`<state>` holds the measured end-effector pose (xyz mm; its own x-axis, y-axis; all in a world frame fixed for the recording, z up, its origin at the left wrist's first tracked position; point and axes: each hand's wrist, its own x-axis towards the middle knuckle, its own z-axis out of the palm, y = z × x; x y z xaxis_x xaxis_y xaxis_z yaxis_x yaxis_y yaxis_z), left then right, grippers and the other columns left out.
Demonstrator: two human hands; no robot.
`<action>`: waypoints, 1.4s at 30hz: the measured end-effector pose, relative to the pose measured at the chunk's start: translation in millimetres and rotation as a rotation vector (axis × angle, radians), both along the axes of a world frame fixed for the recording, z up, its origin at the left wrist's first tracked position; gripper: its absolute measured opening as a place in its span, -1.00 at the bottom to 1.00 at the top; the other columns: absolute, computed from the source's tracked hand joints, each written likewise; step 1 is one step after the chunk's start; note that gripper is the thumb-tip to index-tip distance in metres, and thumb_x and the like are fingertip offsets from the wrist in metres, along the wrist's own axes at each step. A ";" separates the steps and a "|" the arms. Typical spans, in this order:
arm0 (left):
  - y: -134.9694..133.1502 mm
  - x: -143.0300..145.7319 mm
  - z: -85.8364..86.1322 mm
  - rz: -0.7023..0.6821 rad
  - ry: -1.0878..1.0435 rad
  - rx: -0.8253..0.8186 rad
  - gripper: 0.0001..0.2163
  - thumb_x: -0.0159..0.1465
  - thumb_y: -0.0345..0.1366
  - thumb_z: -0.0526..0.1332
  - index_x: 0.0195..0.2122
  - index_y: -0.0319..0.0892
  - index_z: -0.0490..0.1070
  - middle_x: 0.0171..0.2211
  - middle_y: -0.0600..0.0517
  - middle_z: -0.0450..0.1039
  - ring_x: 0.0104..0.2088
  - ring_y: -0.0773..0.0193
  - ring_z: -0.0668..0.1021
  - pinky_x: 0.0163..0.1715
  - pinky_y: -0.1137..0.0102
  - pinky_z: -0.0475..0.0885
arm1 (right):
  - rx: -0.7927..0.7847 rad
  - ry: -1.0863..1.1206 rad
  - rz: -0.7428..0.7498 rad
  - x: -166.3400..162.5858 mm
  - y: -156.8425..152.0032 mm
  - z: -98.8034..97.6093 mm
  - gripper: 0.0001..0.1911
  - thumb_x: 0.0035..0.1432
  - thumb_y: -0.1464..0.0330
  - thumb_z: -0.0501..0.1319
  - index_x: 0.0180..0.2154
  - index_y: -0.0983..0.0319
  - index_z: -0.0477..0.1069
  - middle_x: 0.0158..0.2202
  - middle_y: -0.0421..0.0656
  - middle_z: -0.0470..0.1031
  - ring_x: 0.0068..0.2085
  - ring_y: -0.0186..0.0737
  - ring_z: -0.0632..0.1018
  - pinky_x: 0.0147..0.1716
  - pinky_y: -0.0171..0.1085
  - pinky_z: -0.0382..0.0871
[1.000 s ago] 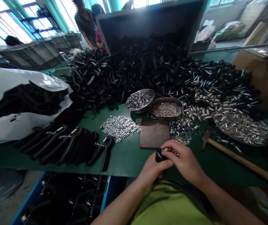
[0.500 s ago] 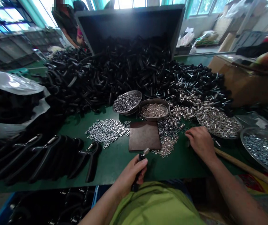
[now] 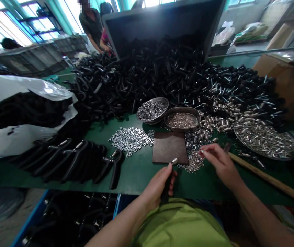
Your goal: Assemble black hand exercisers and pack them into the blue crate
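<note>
My left hand [image 3: 159,183] is closed around a black handle [image 3: 165,192], held upright at the table's front edge. A metal coil spring [image 3: 174,161] sticks out at its top, by the near edge of a brown square plate [image 3: 168,146]. To the right, my right hand [image 3: 220,163] pinches a small shiny metal piece [image 3: 202,152] between thumb and fingertip; its exact kind is too small to tell. Below those fingertips lies a heap of tiny metal pins [image 3: 195,164]. Loose hex nuts [image 3: 130,141] spread left of the plate.
Behind the plate stand a bowl of metal rings [image 3: 165,107] and an oval dish [image 3: 181,129] of tiny parts. A tray of pins [image 3: 268,139] and a wooden-handled hammer [image 3: 265,175] lie right. Spring-fitted black handles [image 3: 80,164] line the left. People [image 3: 91,25] work beyond.
My right hand has moved left, from beside the springs to above the pin heap, and now shows a small metal piece in its pinch. The whole view has shifted; my left hand keeps its handle.
</note>
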<state>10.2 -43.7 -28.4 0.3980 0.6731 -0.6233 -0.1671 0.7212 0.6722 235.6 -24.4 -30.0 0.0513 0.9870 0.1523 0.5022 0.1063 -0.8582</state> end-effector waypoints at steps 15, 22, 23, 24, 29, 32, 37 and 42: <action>-7.7 27.0 -6.8 0.006 0.112 0.201 -0.53 0.15 0.20 0.06 -0.33 -0.19 0.24 -0.56 0.15 0.12 -0.57 0.44 0.21 -0.65 0.55 0.08 | -0.156 -0.083 0.126 -75.8 -23.3 8.3 -0.77 0.24 0.34 -0.05 -0.15 0.20 0.31 -0.43 -0.17 0.49 -0.41 -0.25 0.51 -0.41 -0.32 0.29; -0.6 17.5 -3.8 -0.171 0.089 0.220 -0.52 0.10 0.18 0.14 -0.28 -0.19 0.25 -0.60 0.21 0.02 -0.64 0.50 0.08 -0.69 0.54 -0.08 | -0.312 0.172 0.316 -60.6 -13.2 14.8 -0.74 0.27 0.25 -0.05 -0.30 0.22 0.33 -0.60 -0.31 0.32 -0.59 -0.39 0.36 -0.58 -0.41 0.19; 0.3 16.4 -2.7 -0.187 0.045 0.167 -0.51 0.09 0.19 0.15 -0.29 -0.19 0.25 -0.60 0.21 0.03 -0.64 0.51 0.08 -0.68 0.54 -0.11 | -0.310 0.128 0.325 -49.8 -4.6 16.9 -0.71 0.28 0.21 -0.06 -0.31 0.22 0.33 -0.63 -0.32 0.31 -0.61 -0.40 0.34 -0.60 -0.41 0.17; 1.1 15.5 -1.8 -0.182 0.011 0.119 -0.51 0.08 0.19 0.16 -0.31 -0.20 0.26 -0.59 0.20 0.04 -0.64 0.52 0.07 -0.67 0.55 -0.13 | -0.263 0.020 0.294 -36.0 6.8 19.6 -0.69 0.28 0.20 -0.05 -0.32 0.22 0.35 -0.63 -0.32 0.32 -0.62 -0.40 0.34 -0.61 -0.41 0.17; 6.3 13.0 -3.9 0.021 0.000 0.005 -0.47 0.04 0.19 0.20 -0.30 -0.24 0.30 -0.55 0.17 0.10 -0.62 0.53 0.11 -0.66 0.57 -0.12 | 0.120 -0.649 -0.149 51.7 87.3 31.5 -0.76 0.24 0.34 0.00 -0.21 0.24 0.42 -0.29 -0.10 0.50 -0.30 -0.23 0.48 -0.32 -0.28 0.28; 10.3 13.6 -7.2 0.104 -0.050 -0.042 -0.44 0.05 0.22 0.17 -0.27 -0.26 0.34 -0.55 0.15 0.15 -0.61 0.52 0.16 -0.66 0.58 -0.06 | 0.166 -0.788 -0.145 81.3 130.4 28.6 -0.70 0.18 0.49 0.00 -0.12 0.25 0.42 -0.11 -0.01 0.45 -0.14 -0.15 0.42 -0.24 -0.23 0.24; 17.5 12.8 -7.4 0.234 -0.152 -0.169 -0.46 0.13 0.21 0.08 -0.33 -0.27 0.34 -0.56 0.11 0.21 -0.64 0.50 0.20 -0.69 0.58 0.01 | 0.202 -0.950 0.022 84.2 166.9 17.2 -0.76 0.12 0.56 0.06 -0.29 0.24 0.46 -0.21 0.00 0.48 -0.15 -0.14 0.35 -0.25 -0.23 0.18; 27.6 3.0 -4.5 0.327 -0.372 -0.283 -0.71 0.24 -0.13 0.07 -0.50 -0.25 0.26 -0.65 0.12 0.16 -0.67 0.50 0.18 -0.69 0.59 0.00 | 0.253 -0.973 0.027 87.6 166.1 18.3 -0.71 0.12 0.55 0.01 -0.15 0.31 0.41 -0.21 0.05 0.42 -0.15 -0.07 0.35 -0.22 -0.18 0.19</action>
